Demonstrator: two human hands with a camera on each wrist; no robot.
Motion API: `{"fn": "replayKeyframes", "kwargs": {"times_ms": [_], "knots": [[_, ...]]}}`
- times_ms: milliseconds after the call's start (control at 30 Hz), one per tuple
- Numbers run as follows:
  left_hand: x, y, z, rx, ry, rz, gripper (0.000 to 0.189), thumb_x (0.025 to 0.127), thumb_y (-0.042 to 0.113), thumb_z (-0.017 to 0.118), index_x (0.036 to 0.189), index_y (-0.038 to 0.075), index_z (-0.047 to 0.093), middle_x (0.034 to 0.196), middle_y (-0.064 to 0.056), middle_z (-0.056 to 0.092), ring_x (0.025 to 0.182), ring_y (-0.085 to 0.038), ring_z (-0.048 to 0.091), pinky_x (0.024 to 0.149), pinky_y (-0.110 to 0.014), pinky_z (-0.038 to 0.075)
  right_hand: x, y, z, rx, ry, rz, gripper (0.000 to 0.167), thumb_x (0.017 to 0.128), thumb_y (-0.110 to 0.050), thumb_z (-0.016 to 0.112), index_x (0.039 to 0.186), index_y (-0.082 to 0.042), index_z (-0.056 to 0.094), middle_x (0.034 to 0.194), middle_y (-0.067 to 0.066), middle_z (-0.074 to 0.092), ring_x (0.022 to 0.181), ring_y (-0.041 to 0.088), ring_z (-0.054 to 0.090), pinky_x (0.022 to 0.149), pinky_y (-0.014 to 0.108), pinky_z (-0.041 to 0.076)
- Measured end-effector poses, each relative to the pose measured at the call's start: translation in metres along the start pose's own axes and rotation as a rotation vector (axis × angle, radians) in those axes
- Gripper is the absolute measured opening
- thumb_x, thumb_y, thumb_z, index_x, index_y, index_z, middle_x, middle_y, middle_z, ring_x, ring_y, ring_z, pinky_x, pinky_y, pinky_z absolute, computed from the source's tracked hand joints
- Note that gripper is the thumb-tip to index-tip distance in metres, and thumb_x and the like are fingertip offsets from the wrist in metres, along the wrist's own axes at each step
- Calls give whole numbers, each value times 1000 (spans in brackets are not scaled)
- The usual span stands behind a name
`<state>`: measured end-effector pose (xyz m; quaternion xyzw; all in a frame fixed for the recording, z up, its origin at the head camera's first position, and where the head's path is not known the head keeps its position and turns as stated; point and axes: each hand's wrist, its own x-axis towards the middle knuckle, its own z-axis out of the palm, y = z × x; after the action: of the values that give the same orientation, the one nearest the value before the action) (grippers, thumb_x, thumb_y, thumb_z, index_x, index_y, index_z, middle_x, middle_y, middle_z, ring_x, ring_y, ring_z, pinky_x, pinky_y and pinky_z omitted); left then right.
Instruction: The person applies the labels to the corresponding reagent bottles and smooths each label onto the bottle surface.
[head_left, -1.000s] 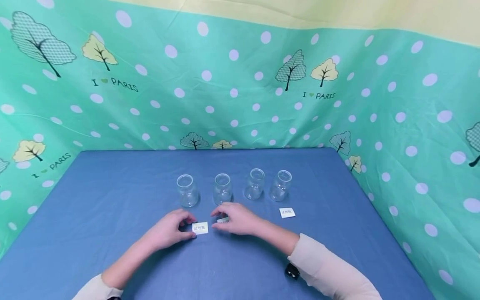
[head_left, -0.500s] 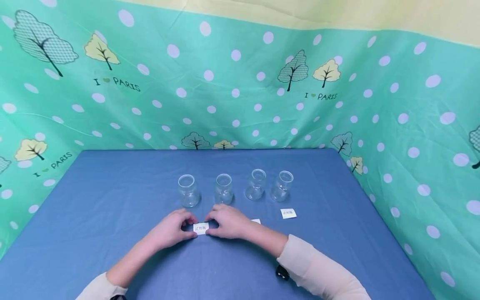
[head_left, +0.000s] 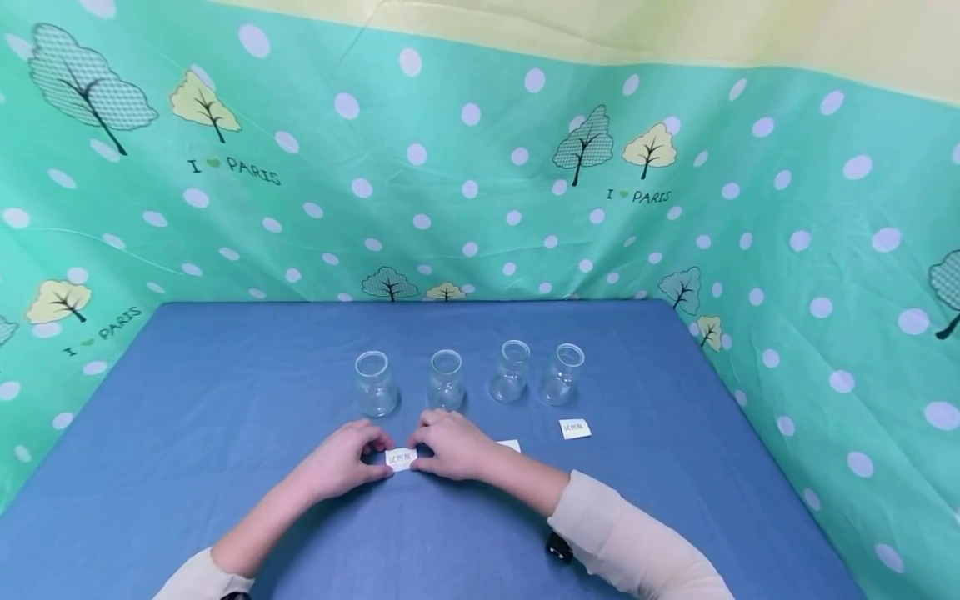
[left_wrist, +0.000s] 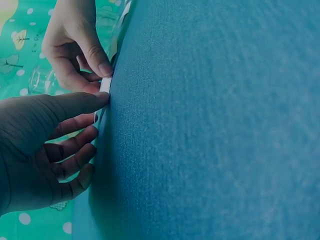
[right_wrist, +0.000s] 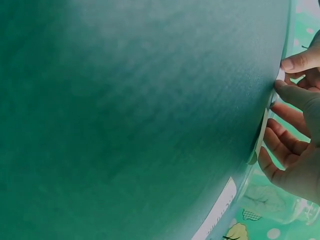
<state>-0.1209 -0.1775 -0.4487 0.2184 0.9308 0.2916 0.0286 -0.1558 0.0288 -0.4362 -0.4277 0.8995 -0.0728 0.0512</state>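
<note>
At the left, a pale sleeve (head_left: pixel 198 577) led to the left hand (head_left: pixel 348 457) above the blue table (head_left: pixel 225 400); its thumb and forefinger pinched the left edge of a white card (head_left: pixel 401 459). The first jar (head_left: pixel 377 387), clear glass, stood upright beyond that hand. The card was between the two hands, its writing blurred; whether it touched the table could not be told. The right hand (head_left: pixel 453 446) pinched the opposite edge between thumb and fingers, with the second jar (head_left: pixel 447 383) upright just beyond it. Next came the third jar (head_left: pixel 510 375) and, in front, the second card (head_left: pixel 510 445), partly covered by the right forearm. Farthest right, the fourth jar (head_left: pixel 562 377) stood near the third, with the third card (head_left: pixel 575 428) in front of it.
</note>
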Motion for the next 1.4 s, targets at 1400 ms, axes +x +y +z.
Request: {"fn": "replayKeyframes", "kwargs": {"times_ms": [1400], "knots": [[1, 9, -5, -563, -121, -40, 16, 88, 16, 63, 91, 0, 66, 76, -14, 67, 62, -8, 57, 53, -21, 44, -30, 8, -18, 164, 143, 84, 30, 86, -39, 64, 111, -23, 67, 104, -5, 61, 95, 10, 56, 86, 28, 44]]}}
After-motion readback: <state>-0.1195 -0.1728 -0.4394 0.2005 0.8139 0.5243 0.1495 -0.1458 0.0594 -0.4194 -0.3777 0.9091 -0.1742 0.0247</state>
